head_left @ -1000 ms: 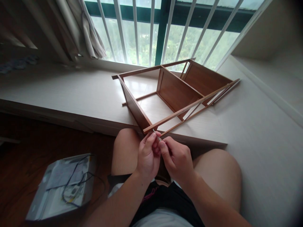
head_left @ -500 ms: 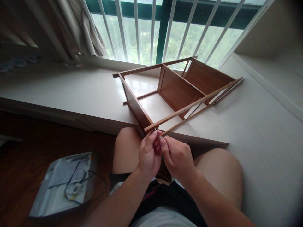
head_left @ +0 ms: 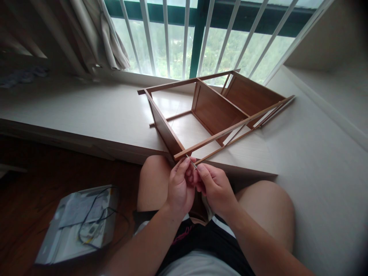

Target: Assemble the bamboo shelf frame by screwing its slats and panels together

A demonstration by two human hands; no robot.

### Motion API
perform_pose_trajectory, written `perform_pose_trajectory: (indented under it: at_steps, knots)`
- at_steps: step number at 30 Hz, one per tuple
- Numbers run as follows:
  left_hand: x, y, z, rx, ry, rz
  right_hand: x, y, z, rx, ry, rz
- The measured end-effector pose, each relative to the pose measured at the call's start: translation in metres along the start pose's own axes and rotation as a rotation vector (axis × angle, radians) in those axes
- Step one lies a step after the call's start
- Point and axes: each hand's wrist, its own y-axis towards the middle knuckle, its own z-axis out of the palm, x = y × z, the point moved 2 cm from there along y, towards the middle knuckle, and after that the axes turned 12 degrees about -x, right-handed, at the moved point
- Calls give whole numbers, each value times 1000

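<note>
A brown wooden shelf frame [head_left: 218, 101] lies on its side on the pale window ledge, its near corner over my knees. Below that corner, my left hand [head_left: 181, 186] pinches a thin metal rod [head_left: 191, 161] between thumb and fingers. The rod's upper tip meets the underside of the shelf's near rail [head_left: 201, 143]; what it fits into is too small to make out. My right hand [head_left: 215, 188] is closed on the rod's lower end, fingertips against those of my left hand.
The pale window ledge [head_left: 71, 103] stretches left and right under a barred window [head_left: 175, 46]. A beige curtain [head_left: 112, 42] hangs at the left. On the dark wooden floor [head_left: 37, 191] sits an open box [head_left: 54, 241] with papers and a black cable [head_left: 83, 222].
My right hand has shifted its grip: the fist is looser, thumb and fingers now pinch the rod, and more of the rod shows. My left hand and the shelf hardly moved.
</note>
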Motion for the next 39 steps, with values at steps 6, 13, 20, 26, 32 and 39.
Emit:
perform_pose_trajectory:
  at_steps: [6,13,20,26,32,39]
  knots:
    - [-2,1,-3,-13,25,3,1,-3,6,-14,95,74]
    - [-3,1,-5,29,79,-19,-3,-6,19,67,481,344]
    - [-5,2,-5,75,114,1,-8,-6,28,-62,564,331]
    - [-5,4,-8,69,148,-34,-8,-7,31,-19,699,438]
    - [-6,5,-9,63,185,37,-12,-7,30,-17,623,352]
    - [-26,15,-39,210,665,216,-11,-8,25,0,504,272]
